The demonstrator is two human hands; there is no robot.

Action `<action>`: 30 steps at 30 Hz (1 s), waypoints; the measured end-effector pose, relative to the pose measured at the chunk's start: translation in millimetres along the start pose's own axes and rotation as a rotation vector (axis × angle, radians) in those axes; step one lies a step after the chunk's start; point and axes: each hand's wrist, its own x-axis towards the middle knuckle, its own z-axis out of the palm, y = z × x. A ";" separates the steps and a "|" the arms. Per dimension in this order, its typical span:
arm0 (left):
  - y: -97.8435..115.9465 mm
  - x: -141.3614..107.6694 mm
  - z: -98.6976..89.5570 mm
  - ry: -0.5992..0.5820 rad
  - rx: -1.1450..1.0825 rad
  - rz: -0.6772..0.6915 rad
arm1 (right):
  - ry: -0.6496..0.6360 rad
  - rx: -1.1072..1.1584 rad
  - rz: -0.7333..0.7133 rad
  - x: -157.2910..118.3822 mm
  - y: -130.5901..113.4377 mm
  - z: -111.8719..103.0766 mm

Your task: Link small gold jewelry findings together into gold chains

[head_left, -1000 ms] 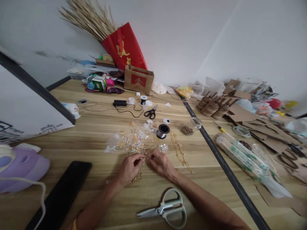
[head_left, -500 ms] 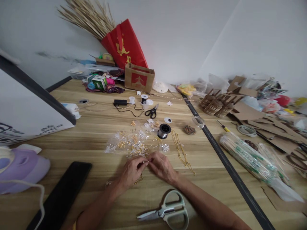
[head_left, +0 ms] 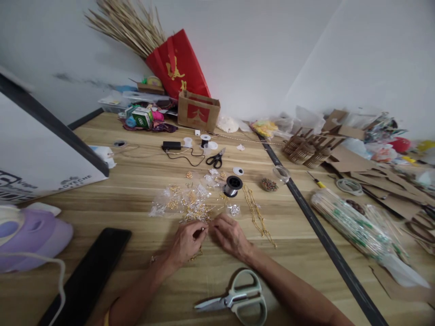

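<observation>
My left hand (head_left: 188, 240) is closed in a pinch at the near edge of a pile of small gold and silver pieces (head_left: 197, 212); a tiny shiny bit shows at its fingertips, too small to name. Facing it, my right hand (head_left: 229, 235) has its fingers pressed together, and what they hold, if anything, is hidden. The fingertips of both hands nearly meet. Part of a gold chain (head_left: 196, 257) shows beside my left hand. A longer gold chain (head_left: 256, 215) lies to the right, near a wire spool (head_left: 233, 185) and a small bag of silver rings (head_left: 234, 209).
Large scissors (head_left: 238, 299) lie between my forearms. Black scissors (head_left: 216, 158) are farther back. A black slab (head_left: 90, 271) and a purple device (head_left: 37, 237) stand at left. Bundled sticks (head_left: 350, 224) and cardboard (head_left: 377, 181) lie at right. A paper bag (head_left: 198, 112) stands behind.
The fingertips of my two hands have moved slightly apart. The view has shifted a little; the objects on the table lie as before.
</observation>
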 end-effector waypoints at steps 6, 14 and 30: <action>3.5 0.4 -3.9 -0.039 -0.037 -0.104 | 0.044 0.028 0.010 -0.2 -0.2 1.0; 10.1 2.9 -7.4 -0.065 -0.055 -0.218 | 0.004 0.061 0.032 -0.7 -2.9 -0.1; 0.4 4.5 0.2 -0.086 -0.243 -0.184 | 0.065 0.176 0.058 -1.9 -2.5 1.8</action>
